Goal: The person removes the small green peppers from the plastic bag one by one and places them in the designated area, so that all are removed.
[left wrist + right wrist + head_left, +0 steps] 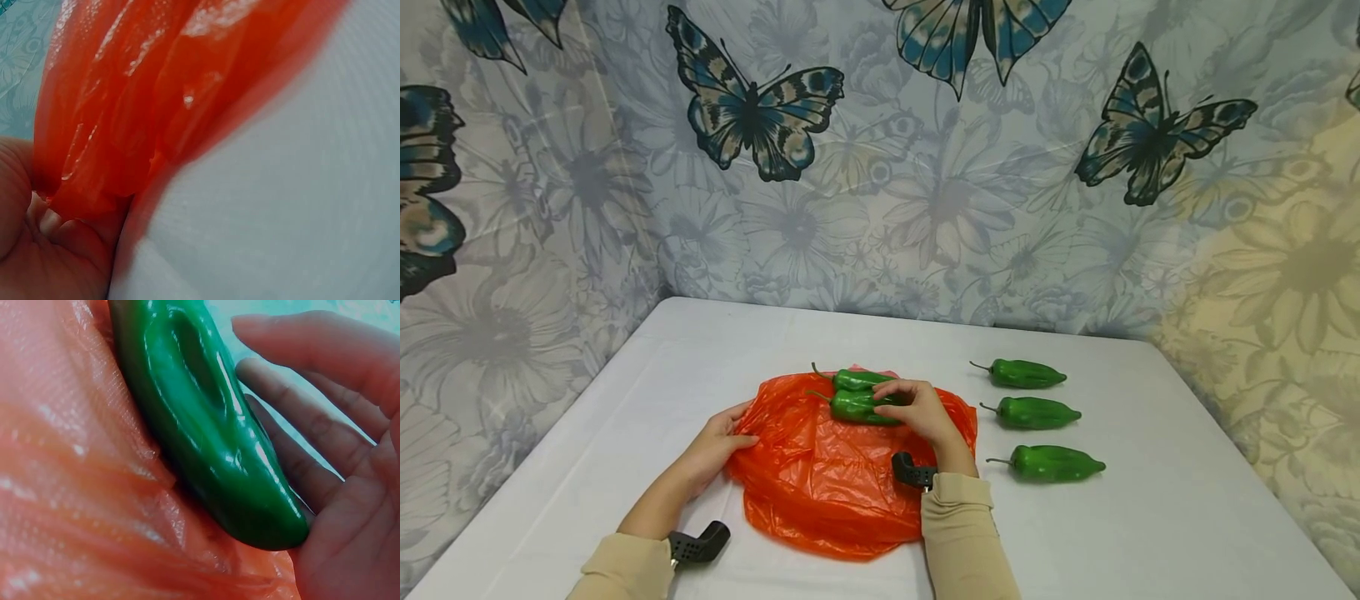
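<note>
An orange-red plastic bag (827,483) lies spread and crumpled on the table. My left hand (718,446) pinches its left edge; in the left wrist view, gathered plastic (119,125) runs between thumb and fingers. Two green peppers lie side by side at the bag's far part: a rear pepper (857,379) and a front pepper (852,407), stems to the left. Over the front pepper's right end is my right hand (919,408). In the right wrist view its fingers are spread beside a pepper (200,437), with the thumb (281,339) apart from it.
On the white tabletop (1150,533), right of the bag, three more green peppers lie in a column: far (1026,374), middle (1037,412) and near (1054,464). Behind the table hangs a butterfly-patterned cloth (962,192).
</note>
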A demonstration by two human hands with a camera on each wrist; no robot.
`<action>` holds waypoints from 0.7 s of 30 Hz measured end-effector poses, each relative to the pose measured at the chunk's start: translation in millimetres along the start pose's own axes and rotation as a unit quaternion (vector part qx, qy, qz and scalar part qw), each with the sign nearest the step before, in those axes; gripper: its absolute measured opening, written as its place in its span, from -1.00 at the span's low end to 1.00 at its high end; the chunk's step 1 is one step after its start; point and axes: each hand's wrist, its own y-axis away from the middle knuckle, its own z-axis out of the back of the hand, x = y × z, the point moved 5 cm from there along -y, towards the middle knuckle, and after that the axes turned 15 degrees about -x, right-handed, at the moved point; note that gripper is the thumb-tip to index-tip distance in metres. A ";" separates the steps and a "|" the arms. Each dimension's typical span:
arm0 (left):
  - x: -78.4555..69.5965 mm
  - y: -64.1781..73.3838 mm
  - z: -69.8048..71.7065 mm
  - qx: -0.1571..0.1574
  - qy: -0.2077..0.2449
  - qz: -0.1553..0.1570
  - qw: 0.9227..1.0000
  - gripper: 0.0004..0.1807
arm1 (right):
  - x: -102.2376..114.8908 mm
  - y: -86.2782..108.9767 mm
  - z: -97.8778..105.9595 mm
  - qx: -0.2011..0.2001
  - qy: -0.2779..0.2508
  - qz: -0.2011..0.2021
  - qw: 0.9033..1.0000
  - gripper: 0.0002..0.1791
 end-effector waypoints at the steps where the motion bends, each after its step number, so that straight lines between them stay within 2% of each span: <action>1: -0.2 0.0 0.0 -0.001 -0.001 0.000 1.000 -0.32 | -0.8 -0.2 -0.2 0.000 0.004 0.002 1.000 -0.76; 9: 0.6 -0.6 -1.1 -0.003 -0.003 -0.001 1.000 -0.32 | -1.6 1.8 -1.9 0.009 0.046 0.026 0.999 -0.80; 21: -1.1 0.7 -1.2 0.005 0.005 -0.006 1.000 -0.31 | -9.4 2.8 -3.2 0.045 0.053 0.016 0.997 -0.70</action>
